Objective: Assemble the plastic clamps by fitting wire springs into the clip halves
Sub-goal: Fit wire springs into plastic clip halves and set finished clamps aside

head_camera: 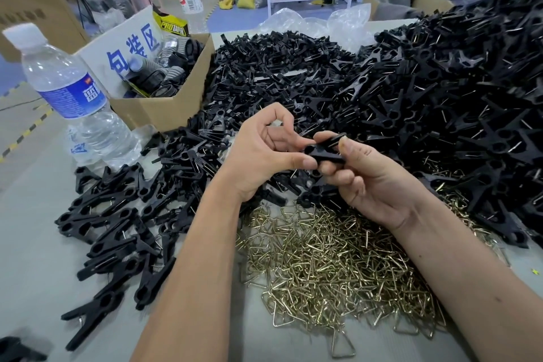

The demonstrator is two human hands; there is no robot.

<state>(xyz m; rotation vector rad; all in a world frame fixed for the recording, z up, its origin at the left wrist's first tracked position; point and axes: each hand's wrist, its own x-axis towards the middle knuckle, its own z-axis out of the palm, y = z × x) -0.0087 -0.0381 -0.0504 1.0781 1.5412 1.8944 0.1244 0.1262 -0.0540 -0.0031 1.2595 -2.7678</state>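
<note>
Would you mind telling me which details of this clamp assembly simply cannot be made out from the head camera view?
- Whether a wire spring already sits in the black clip: the fingers of the left hand and right hand cover most of it.
- Table under the spring pile: buried.
- The box's contents: partly hidden behind the white sign.
- Near water bottle: its base is hidden by clips.

bare table at left, clamp heaps crowding ahead, cardboard box far-left

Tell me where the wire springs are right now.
In the head view, the wire springs lie heaped on the table, bottom centre, beneath both forearms and between black clip piles.
</note>
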